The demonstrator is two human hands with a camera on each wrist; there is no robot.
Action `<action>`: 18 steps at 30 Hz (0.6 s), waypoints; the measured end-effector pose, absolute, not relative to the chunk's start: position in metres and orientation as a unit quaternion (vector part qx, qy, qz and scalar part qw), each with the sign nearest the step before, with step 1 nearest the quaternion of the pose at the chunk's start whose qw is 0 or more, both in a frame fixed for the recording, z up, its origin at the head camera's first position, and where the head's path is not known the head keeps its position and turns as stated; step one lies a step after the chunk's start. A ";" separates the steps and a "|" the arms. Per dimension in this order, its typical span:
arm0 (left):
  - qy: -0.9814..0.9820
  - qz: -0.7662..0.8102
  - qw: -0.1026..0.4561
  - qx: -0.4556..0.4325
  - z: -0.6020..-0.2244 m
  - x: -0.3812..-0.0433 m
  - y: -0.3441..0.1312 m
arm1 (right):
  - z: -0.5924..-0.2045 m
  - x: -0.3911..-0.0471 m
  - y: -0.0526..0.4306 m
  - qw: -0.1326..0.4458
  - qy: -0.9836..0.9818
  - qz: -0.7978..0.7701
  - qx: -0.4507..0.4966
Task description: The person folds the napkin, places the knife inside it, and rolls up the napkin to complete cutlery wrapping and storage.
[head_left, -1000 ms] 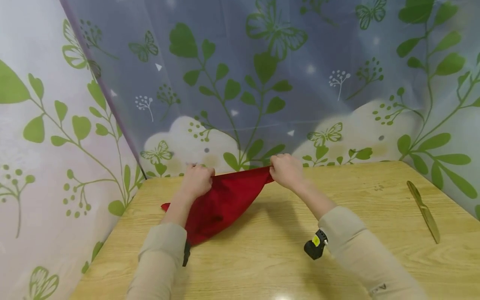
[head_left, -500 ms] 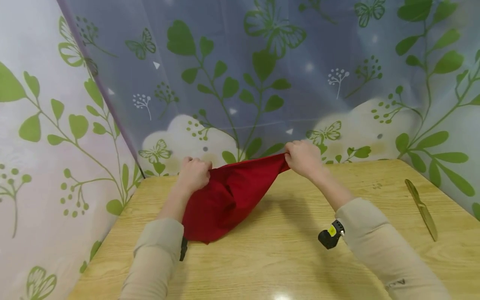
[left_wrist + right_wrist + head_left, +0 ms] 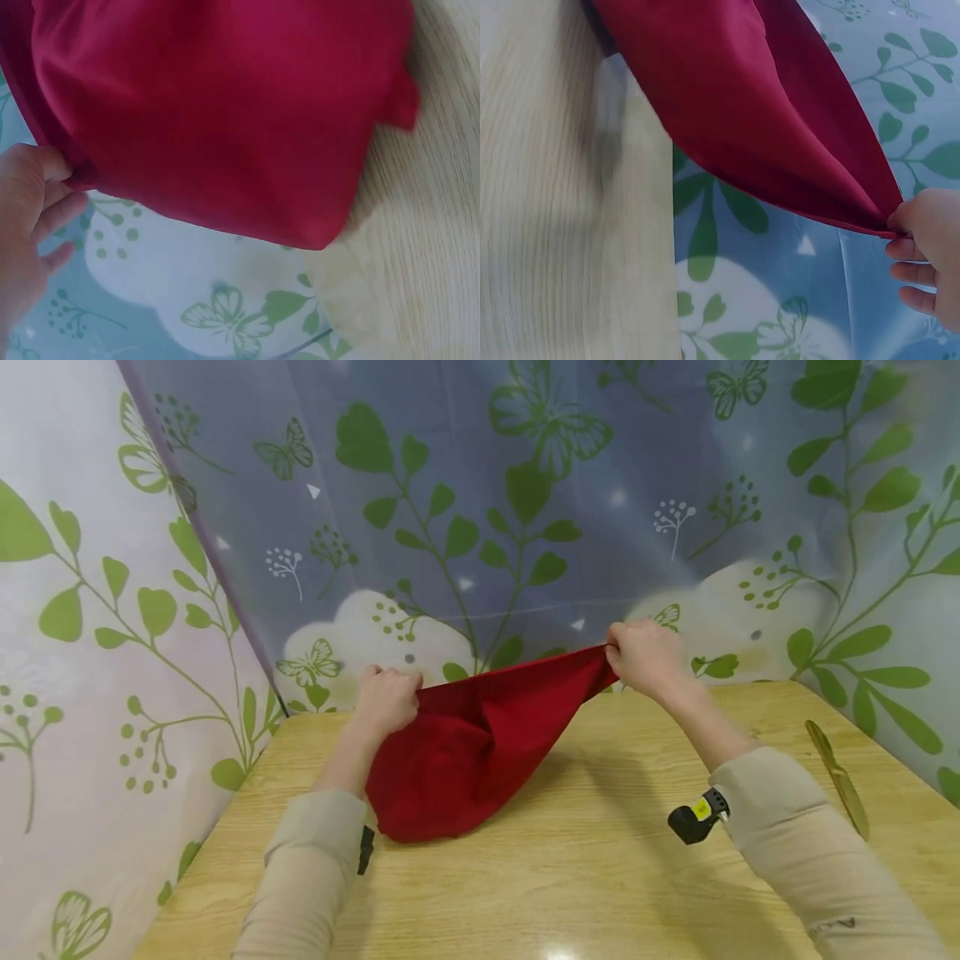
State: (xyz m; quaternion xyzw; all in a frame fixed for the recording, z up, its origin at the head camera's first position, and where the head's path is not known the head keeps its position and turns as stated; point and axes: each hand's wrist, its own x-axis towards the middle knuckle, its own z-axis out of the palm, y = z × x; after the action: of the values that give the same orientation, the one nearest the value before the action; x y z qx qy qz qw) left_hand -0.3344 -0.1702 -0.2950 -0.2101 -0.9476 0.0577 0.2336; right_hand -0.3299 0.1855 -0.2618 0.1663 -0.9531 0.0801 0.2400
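Note:
A red cloth (image 3: 472, 760) hangs in folds between my two hands above the wooden table (image 3: 525, 893). My left hand (image 3: 387, 700) pinches its upper edge near one corner; in the left wrist view the thumb and forefinger grip the cloth (image 3: 225, 112) while the other fingers lie loose behind it. Higher and to the right, my right hand (image 3: 648, 656) pinches the opposite corner between thumb and forefinger, as the right wrist view shows. The top edge stretches between them, slanting up to the right. The lower part sags in a rounded fold close over the tabletop.
A gold table knife (image 3: 840, 777) lies on the table at the right, just beyond my right forearm. Behind the table stands a blue-grey curtain (image 3: 480, 527) printed with leaves and butterflies. A pale printed sheet (image 3: 90, 693) borders the left side.
My right hand has moved right and upward, drawing the cloth's top edge out longer. The left hand has shifted slightly left and up. More of the cloth has spread open between them.

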 end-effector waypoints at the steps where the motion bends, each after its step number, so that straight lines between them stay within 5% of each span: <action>1: -0.947 0.057 0.235 -0.210 -0.294 -0.334 -0.172 | -0.260 -0.330 0.189 0.237 -0.954 0.080 0.164; 18: -0.958 0.048 0.210 -0.190 -0.298 -0.329 -0.200 | -0.280 -0.327 0.246 0.188 -0.967 0.095 0.141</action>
State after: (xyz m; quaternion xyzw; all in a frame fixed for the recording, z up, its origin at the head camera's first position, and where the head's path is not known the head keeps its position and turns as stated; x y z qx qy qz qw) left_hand -0.3286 -0.1999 -0.2977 -0.1902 -0.9579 0.0476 0.2097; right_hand -0.3274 0.2460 -0.2805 0.1415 -0.9673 0.0950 0.1877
